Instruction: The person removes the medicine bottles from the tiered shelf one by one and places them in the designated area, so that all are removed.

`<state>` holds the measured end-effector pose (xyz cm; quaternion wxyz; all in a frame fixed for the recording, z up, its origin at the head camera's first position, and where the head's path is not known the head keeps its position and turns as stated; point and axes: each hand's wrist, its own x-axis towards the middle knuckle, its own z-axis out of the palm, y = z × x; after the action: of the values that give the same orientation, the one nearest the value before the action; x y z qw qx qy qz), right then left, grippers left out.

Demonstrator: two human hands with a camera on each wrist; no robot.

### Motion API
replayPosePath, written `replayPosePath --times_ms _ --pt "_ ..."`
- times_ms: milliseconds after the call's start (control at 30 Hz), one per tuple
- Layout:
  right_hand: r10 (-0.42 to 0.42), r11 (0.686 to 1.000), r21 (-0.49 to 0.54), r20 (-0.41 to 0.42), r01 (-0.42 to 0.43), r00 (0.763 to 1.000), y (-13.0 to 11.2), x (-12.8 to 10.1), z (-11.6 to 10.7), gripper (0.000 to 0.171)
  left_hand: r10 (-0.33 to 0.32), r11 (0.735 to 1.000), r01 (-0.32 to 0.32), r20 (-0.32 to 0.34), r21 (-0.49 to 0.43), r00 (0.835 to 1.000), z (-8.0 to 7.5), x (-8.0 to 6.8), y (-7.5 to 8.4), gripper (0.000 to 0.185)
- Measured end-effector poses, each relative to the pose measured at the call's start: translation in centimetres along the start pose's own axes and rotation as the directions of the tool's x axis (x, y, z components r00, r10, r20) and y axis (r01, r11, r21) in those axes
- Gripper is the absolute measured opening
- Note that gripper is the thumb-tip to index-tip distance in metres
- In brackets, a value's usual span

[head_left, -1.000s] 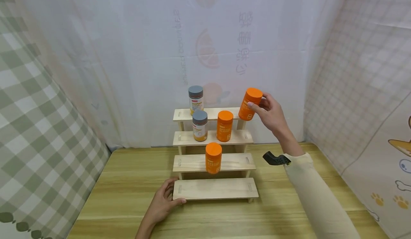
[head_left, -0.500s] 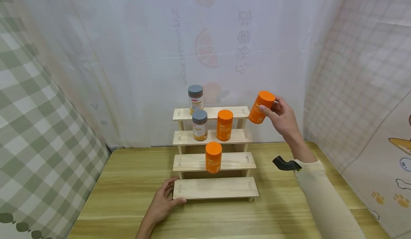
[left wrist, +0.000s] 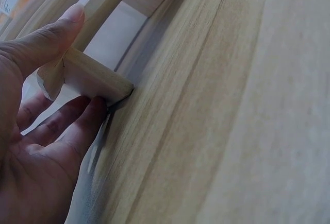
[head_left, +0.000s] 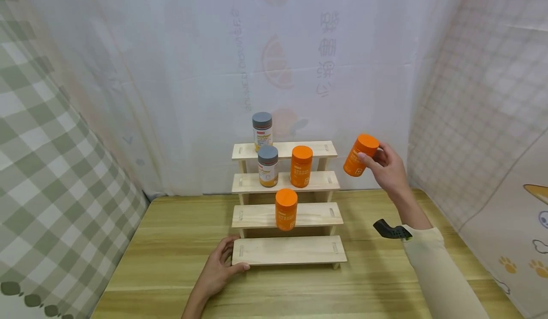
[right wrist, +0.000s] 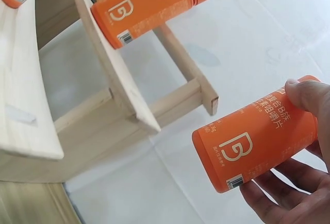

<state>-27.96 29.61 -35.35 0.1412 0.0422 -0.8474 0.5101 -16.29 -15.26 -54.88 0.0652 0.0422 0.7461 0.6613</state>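
My right hand grips an orange bottle by its side, tilted in the air to the right of the stepped wooden shelf. In the right wrist view, thumb and fingers wrap that orange bottle, its label facing the camera. My left hand holds the left end of the lowest step, thumb on the front edge. The left wrist view shows the left hand with its fingers round that end. A second orange bottle and a grey-capped bottle stand on the third step up.
Another orange bottle stands on the second step. Another grey-capped bottle is on the top step, at its left. The shelf stands on a wood-grain table. A white curtain hangs behind, with checked cloth at left.
My right hand has carried its orange bottle from the right end of the top step out to the right and slightly down. The left hand stays on the lowest step.
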Motion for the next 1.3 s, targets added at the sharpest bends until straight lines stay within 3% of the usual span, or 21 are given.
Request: replayPosePath --times_ms 333,933,1300 --pt "0.033 0.999 -0.034 0.010 -0.033 0.999 3.1 -0.7 -0.3 0.066 -0.012 1.000 0.012 -0.020 0.013 1.000 -0.1 -0.2 0.0 0.077" --pt "0.080 0.993 -0.089 -0.003 -0.080 0.997 9.2 -1.9 0.0 0.068 -0.007 1.000 0.008 0.015 -0.028 1.000 -0.1 -0.2 -0.1 0.078" --pt "0.101 0.989 -0.110 -0.018 -0.103 0.995 11.5 -3.1 0.2 0.071 -0.004 1.000 0.004 0.011 -0.016 1.000 0.0 0.0 -0.1 0.078"
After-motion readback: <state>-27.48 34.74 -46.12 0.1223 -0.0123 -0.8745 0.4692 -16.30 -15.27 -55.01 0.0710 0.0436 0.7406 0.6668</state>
